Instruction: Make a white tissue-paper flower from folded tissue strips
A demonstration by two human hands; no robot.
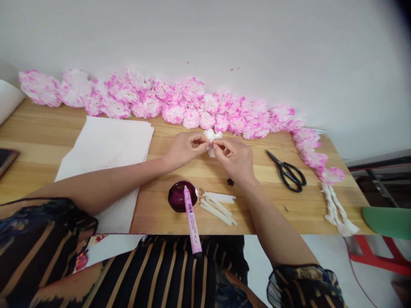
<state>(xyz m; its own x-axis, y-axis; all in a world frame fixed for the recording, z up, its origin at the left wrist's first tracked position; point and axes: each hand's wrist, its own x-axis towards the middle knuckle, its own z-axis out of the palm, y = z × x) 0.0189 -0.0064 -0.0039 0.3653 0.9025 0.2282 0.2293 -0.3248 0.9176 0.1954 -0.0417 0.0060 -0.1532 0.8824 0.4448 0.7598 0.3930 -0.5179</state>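
Note:
Between my hands, above the middle of the wooden table point(154, 171), is a small bunched piece of white tissue paper point(212, 135), fanned out at its top and narrow where I pinch it. My left hand point(184, 149) grips its left side between thumb and fingers. From the right, my right hand point(236, 156) pinches it at the middle. Just below my hands lie a dark bowl of purple dye point(180, 196), a pink marker point(192, 224) resting on its rim, and several pale thin sticks point(218, 207).
A long row of pink-tipped paper flowers point(192, 105) runs along the wall. A stack of white paper sheets point(112, 145) lies at left, black scissors point(287, 171) at right. Twisted white paper strips point(335, 209) hang near the right edge, beside a green object point(388, 221) and a red stool point(379, 256).

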